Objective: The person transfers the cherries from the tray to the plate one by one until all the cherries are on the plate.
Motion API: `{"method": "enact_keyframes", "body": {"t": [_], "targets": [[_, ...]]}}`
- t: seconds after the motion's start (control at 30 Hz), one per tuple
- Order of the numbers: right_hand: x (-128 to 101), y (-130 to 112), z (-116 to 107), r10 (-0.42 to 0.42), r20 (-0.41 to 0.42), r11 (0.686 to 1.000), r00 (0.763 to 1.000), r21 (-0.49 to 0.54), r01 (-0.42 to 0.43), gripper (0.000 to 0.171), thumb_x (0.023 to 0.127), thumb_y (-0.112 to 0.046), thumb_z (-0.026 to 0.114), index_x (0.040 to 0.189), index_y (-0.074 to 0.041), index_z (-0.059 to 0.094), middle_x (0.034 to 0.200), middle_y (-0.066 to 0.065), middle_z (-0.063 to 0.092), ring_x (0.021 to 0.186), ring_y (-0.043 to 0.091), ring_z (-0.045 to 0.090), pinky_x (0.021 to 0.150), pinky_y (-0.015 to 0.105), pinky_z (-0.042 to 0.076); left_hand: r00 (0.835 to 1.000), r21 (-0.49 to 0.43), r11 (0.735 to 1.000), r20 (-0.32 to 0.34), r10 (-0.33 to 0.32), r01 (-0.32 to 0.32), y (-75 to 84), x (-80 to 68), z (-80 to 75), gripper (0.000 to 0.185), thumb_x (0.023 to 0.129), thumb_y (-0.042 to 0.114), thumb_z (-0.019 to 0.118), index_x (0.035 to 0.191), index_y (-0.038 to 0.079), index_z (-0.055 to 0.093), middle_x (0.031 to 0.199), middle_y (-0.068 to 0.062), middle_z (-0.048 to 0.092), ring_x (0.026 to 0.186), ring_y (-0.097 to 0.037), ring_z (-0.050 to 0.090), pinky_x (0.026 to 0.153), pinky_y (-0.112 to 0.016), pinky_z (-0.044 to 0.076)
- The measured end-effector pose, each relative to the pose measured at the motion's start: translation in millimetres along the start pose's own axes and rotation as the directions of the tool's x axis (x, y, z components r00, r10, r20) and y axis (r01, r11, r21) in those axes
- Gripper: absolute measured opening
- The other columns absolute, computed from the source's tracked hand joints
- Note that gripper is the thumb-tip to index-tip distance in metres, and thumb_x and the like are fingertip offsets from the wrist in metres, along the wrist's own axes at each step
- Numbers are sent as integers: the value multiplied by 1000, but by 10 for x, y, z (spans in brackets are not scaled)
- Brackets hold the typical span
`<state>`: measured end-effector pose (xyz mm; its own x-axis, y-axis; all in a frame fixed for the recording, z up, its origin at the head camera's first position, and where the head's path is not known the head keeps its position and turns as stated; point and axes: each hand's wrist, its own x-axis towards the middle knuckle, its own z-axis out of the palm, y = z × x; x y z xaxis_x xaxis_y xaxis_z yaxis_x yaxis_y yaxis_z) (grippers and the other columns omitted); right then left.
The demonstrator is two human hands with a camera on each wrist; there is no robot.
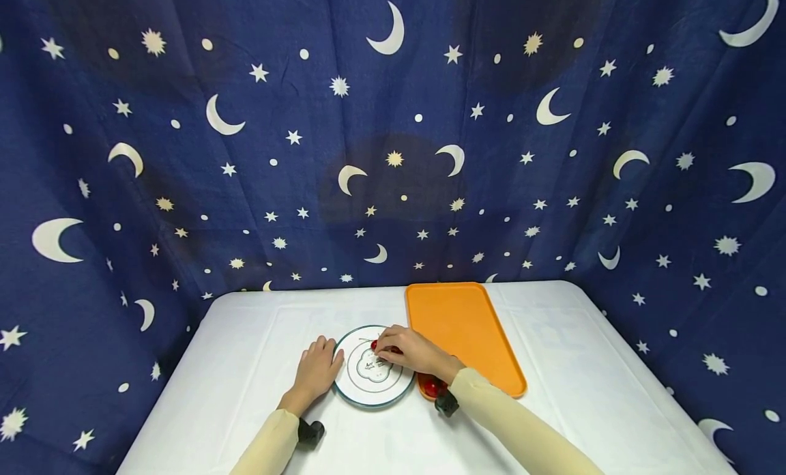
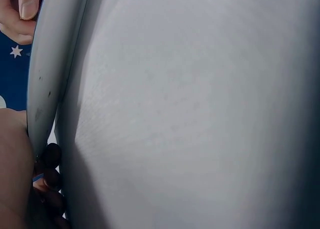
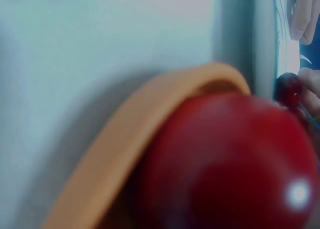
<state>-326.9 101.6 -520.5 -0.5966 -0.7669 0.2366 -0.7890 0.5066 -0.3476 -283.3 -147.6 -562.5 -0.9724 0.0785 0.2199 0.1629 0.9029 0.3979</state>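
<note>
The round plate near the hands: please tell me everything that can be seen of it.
The plate is round and white with a thin dark green rim and a line drawing in its middle. It looks ceramic. It lies flat on the white table, beside the orange tray. The left hand rests against its left edge. The right hand reaches over it, fingers on small red fruit.

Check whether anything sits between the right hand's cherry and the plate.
Nothing visible does. The right hand already holds a cherry over the plate, whose middle is bare. The left hand rests at the plate's left rim, clear of it.
</note>
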Motion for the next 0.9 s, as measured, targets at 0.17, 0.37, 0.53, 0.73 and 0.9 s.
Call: {"method": "enact_keyframes", "body": {"t": [0.17, 0.37, 0.53, 0.73, 0.9], "targets": [[1, -1, -41, 52, 14, 999, 999, 17, -52, 16, 100, -22, 67, 112, -18, 77, 114, -5, 72, 108, 12, 62, 103, 30, 53, 1000, 1, 1000, 2, 4, -4, 3, 1, 8, 26, 104, 26, 52, 109, 2, 63, 92, -7, 49, 83, -20, 45, 74, -36, 35], [-40, 36, -121, 48, -31, 999, 998, 16, -47, 16, 100, -19, 67, 113, -15, 75, 113, -2, 73, 107, 17, 66, 99, 34, 55, 1000, -4, 1000, 1, 6, -6, 2, -5, 22, 26, 104, 25, 52, 108, 2, 63, 92, -7, 48, 83, -21, 45, 74, -36, 35], [-92, 98, -260, 93, -45, 996, 995, 10, -93, 18, 101, -19, 66, 116, -16, 74, 116, -1, 73, 107, 17, 66, 99, 37, 55, 1000, 1, 1000, 11, 1, -1, 5, -4, 19, 26, 104, 26, 52, 109, 3, 63, 93, -7, 49, 83, -20, 44, 74, -36, 35], [-180, 230, -418, 155, -27, 988, 988, -6, -155, 19, 102, -18, 63, 118, -14, 73, 117, 0, 73, 109, 19, 65, 101, 41, 54, 1000, 3, 1000, 9, -2, 2, 11, 2, 2, 27, 104, 26, 52, 111, 2, 63, 94, -8, 50, 84, -21, 45, 74, -36, 35], [-284, 317, -470, 158, 19, 987, 987, -13, -158, 19, 101, -18, 64, 116, -12, 73, 113, 1, 74, 106, 20, 66, 99, 41, 54, 1000, 2, 1000, 6, -2, 2, 6, 0, 1, 28, 104, 26, 52, 111, 1, 63, 95, -8, 50, 84, -21, 46, 74, -36, 36]]}}
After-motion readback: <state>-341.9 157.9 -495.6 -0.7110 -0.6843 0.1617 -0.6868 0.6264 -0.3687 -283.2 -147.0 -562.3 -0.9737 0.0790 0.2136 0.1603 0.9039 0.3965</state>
